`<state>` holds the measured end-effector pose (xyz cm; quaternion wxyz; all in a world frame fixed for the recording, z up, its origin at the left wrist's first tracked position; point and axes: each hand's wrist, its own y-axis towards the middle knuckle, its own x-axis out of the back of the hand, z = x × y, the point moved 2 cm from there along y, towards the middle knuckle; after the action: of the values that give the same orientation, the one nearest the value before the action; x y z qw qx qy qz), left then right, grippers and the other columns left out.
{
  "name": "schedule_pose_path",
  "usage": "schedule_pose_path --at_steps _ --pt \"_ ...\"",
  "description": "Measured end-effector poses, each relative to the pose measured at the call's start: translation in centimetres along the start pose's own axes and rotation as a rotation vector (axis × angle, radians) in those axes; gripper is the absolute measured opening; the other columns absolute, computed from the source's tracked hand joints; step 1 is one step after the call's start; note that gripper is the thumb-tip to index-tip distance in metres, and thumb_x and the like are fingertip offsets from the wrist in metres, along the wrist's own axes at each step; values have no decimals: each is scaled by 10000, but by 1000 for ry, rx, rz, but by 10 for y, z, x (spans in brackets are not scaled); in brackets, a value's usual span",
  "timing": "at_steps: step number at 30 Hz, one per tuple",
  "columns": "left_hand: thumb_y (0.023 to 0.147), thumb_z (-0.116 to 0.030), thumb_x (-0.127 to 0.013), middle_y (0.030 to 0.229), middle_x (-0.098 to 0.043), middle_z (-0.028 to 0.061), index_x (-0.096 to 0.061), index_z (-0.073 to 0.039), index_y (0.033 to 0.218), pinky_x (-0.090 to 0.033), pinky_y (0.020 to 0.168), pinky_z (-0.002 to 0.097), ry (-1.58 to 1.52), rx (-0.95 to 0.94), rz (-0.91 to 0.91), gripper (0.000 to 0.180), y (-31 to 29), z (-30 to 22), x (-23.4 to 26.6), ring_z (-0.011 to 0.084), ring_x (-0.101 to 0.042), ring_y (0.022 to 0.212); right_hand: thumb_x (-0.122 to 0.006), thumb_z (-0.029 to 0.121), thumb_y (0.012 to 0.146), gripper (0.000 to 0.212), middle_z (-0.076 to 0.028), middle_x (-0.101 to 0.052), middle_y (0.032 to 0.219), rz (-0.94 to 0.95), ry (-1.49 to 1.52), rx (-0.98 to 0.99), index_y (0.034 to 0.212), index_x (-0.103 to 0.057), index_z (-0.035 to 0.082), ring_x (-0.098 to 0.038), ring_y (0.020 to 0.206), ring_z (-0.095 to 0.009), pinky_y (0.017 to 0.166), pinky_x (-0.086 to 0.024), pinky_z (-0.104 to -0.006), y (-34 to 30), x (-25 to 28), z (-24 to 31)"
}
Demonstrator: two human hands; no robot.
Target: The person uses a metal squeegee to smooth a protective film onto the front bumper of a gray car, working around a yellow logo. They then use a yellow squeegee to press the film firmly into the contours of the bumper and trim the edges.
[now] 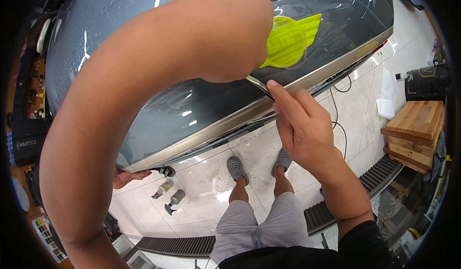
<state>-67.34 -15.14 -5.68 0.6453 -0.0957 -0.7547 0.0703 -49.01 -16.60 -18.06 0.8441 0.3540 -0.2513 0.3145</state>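
Note:
A wet, glossy grey car panel (206,101) slants across the view, edged by a pale metallic trim strip (173,151). My left hand (235,36) is over the panel at the end of a raised, bent arm, with its fingers out of sight. Just beyond it a flat yellow-green sheet-like piece, perhaps a squeegee (285,41), lies against the panel. My right hand (305,125) pinches a slim silvery tool (259,86) near the panel edge. The tool's far end disappears under my left hand, so its kind is unclear.
Two spray bottles (176,197) stand on the tiled floor, near another person's hand (127,178) under the panel's left end. Dark floor grating (175,245) runs behind my feet. At right are stacked wooden boxes (417,120), a black cylinder (426,83) and a cable (345,134).

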Motion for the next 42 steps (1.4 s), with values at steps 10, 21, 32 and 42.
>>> schedule_pose_path --at_steps 10,21,32,42 --pt "826 -68 -613 795 -661 263 -723 68 894 -537 742 410 10 8 -2 188 3 -2 2 359 -663 712 -643 -144 809 563 -137 -634 881 -87 -30 35 1354 -616 -8 -642 721 -252 649 -535 -339 3 -9 -3" --pt "828 -79 -617 800 -660 266 -726 66 911 -536 750 412 16 21 19 200 5 0 2 366 -657 715 -649 -147 789 587 -121 -638 890 -117 -32 44 1358 -618 -5 -647 737 -237 658 -543 -334 5 -15 -3" --pt "828 -83 -616 808 -669 245 -728 47 930 -533 754 409 -3 10 17 200 1 6 0 358 -655 716 -695 -15 762 574 -78 -606 887 -158 -49 59 1332 -637 27 -610 720 -251 604 -516 -356 6 -26 0" --pt "869 -100 -607 693 -568 196 -596 37 788 -463 679 447 159 -57 -33 160 -19 11 -9 368 -578 672 -684 -29 729 544 -65 -651 902 -124 -150 139 1269 -672 27 -618 722 -228 611 -512 -340 -13 8 -17"
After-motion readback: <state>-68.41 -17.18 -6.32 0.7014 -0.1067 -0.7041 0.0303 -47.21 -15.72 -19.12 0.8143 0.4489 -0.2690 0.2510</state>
